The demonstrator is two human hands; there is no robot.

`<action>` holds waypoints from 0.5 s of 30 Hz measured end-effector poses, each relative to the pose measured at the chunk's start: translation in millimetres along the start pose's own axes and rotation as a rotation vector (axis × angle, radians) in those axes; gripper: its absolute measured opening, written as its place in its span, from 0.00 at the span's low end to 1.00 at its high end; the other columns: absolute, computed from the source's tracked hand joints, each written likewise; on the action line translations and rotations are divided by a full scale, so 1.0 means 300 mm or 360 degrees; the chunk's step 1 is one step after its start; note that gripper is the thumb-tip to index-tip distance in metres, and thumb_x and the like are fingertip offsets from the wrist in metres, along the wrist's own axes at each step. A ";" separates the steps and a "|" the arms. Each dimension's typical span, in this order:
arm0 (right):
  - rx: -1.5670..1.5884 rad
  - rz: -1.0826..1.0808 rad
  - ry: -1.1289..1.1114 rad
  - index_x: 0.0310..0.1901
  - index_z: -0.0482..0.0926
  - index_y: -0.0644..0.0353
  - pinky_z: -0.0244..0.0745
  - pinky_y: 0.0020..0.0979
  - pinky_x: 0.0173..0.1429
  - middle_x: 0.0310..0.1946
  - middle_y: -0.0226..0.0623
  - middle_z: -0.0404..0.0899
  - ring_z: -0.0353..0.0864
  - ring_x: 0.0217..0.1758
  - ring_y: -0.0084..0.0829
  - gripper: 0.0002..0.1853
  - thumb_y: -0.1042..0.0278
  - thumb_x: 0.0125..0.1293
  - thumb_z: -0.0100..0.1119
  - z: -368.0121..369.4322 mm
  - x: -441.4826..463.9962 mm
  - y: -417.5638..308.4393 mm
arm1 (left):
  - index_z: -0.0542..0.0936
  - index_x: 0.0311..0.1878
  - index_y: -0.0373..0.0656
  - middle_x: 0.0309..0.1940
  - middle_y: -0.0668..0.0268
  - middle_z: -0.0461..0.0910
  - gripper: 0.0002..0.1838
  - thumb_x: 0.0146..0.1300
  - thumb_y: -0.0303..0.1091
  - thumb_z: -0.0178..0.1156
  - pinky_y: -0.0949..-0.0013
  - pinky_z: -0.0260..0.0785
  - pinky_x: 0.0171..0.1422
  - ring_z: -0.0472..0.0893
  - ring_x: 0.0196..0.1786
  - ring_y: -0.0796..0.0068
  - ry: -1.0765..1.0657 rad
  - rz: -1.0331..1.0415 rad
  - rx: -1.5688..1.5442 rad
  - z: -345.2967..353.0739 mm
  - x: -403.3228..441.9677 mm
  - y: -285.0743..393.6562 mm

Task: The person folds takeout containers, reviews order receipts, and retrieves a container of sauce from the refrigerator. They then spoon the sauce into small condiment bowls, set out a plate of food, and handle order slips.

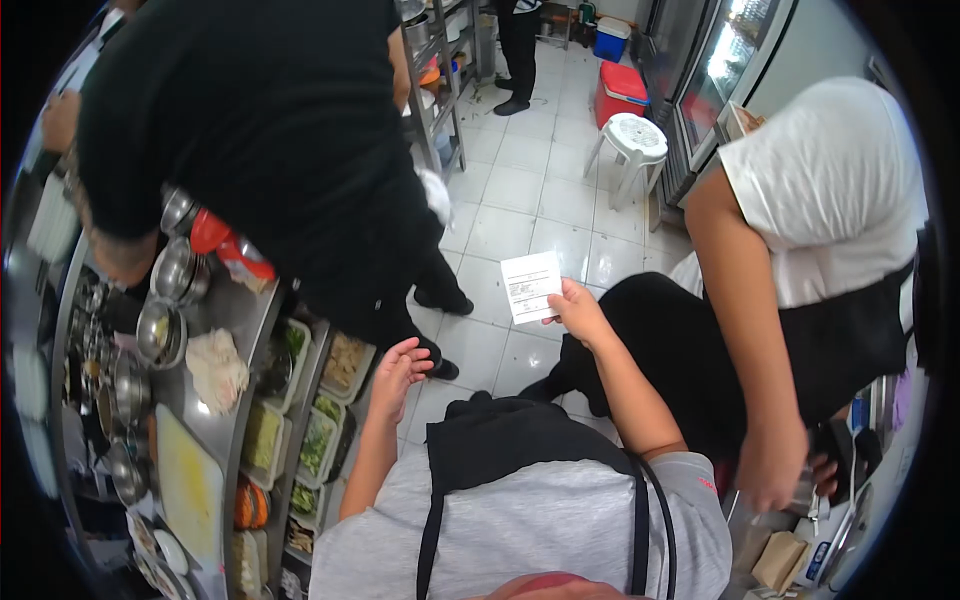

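Note:
A small white printed slip of paper [530, 289] is pinched at its lower right edge by my right hand [575, 308], held out over the tiled floor. Its print is too small to read. My left hand [402, 370] is raised in the air with fingers apart and slightly curled, holding nothing. To the left of that hand lie containers of chopped greens [318, 440] and a tub of pale brown food [345, 362] below the counter edge.
A co-worker in black [270, 130] bends over the steel counter [225, 330] at left, which bears metal bowls [160, 330], a cloth [216, 372] and a yellowed cutting board [188, 480]. Another person in white [820, 190] works close at right. A white stool [635, 138] and red cooler [620, 92] stand ahead.

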State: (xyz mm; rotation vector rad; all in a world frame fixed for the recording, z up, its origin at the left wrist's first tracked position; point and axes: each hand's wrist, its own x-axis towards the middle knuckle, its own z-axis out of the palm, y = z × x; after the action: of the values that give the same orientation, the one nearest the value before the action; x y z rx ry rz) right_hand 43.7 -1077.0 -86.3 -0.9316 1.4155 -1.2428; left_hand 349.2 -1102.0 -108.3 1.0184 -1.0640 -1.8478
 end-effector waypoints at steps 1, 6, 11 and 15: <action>-0.0035 -0.0003 0.0063 0.38 0.70 0.65 0.66 0.20 0.28 0.30 0.34 0.75 0.73 0.24 0.20 0.09 0.76 0.57 0.42 -0.020 0.060 -0.028 | 0.64 0.52 0.39 0.41 0.63 0.73 0.16 0.62 0.34 0.42 0.78 0.64 0.41 0.74 0.39 0.79 -0.0021 -0.0046 0.0056 0.013 0.061 0.030; 0.0074 0.0011 0.0410 0.40 0.70 0.60 0.65 0.19 0.26 0.29 0.32 0.76 0.72 0.22 0.19 0.10 0.73 0.56 0.42 -0.204 0.356 -0.054 | 0.66 0.51 0.38 0.41 0.63 0.72 0.16 0.60 0.32 0.45 0.80 0.63 0.41 0.73 0.40 0.80 -0.0289 -0.0031 0.0383 0.105 0.339 0.152; 0.0221 -0.0029 0.0624 0.40 0.69 0.61 0.63 0.18 0.24 0.32 0.34 0.76 0.73 0.21 0.20 0.12 0.76 0.54 0.40 -0.379 0.650 -0.085 | 0.66 0.51 0.36 0.42 0.62 0.73 0.16 0.60 0.31 0.44 0.77 0.63 0.43 0.74 0.42 0.76 -0.0406 -0.0029 0.0496 0.161 0.586 0.149; 0.0153 0.0026 0.0691 0.40 0.69 0.62 0.62 0.18 0.23 0.32 0.35 0.76 0.74 0.22 0.21 0.13 0.77 0.53 0.39 -0.562 0.941 -0.097 | 0.63 0.53 0.37 0.44 0.60 0.71 0.17 0.61 0.32 0.43 0.75 0.64 0.45 0.73 0.44 0.75 -0.0407 -0.0062 0.0394 0.205 0.783 0.106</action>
State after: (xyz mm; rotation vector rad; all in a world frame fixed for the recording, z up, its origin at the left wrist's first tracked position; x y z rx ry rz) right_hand -181.8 -1316.5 -113.8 -0.6029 1.6738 -1.5496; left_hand 208.6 -1302.2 -120.1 0.9635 -1.4633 -1.9493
